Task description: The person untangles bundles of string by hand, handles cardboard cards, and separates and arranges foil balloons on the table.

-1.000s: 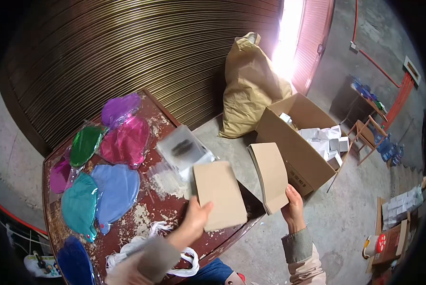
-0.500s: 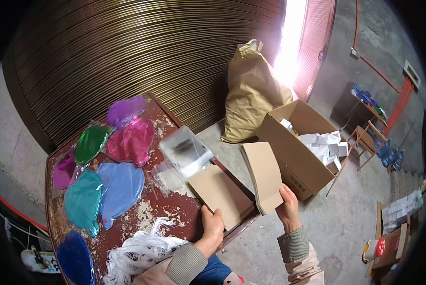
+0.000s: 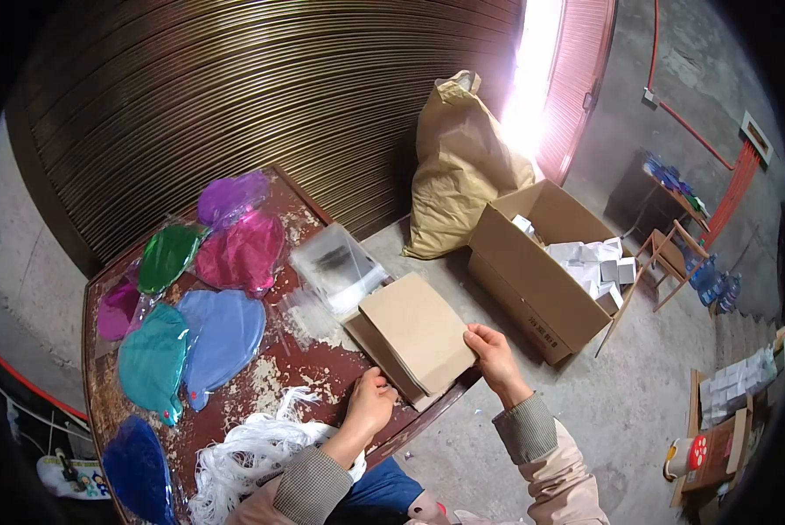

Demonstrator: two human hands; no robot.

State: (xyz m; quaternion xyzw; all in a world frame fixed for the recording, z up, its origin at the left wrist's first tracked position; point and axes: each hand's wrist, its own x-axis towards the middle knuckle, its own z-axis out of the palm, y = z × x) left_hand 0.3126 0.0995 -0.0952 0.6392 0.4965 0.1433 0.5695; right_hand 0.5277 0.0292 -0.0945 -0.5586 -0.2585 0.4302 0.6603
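Note:
A stack of brown cardboard sheets point(image 3: 417, 328) lies at the right edge of the worn red table point(image 3: 314, 398), over more cardboard beneath it. My right hand point(image 3: 495, 359) grips the stack's right edge, thumb on top and the other fingers partly hidden. My left hand point(image 3: 371, 406) is beside the stack's lower left side, fingers loosely bent and apart, holding nothing. Just behind the cardboard lies a pile of clear plastic bags point(image 3: 335, 267). White string point(image 3: 257, 464) is bundled near my left forearm.
Bagged folded items in several colours, including a blue one point(image 3: 222, 337) and a pink one point(image 3: 242, 254), cover the table's left. Past its right edge stand an open carton point(image 3: 532, 306) of small white boxes and a tan sack point(image 3: 462, 175). A wooden chair point(image 3: 668, 254) is farther right.
My right hand has brought the tilted cardboard sheets left and down onto the cardboard on the table. My left hand has slid slightly left, off the lower cardboard's edge.

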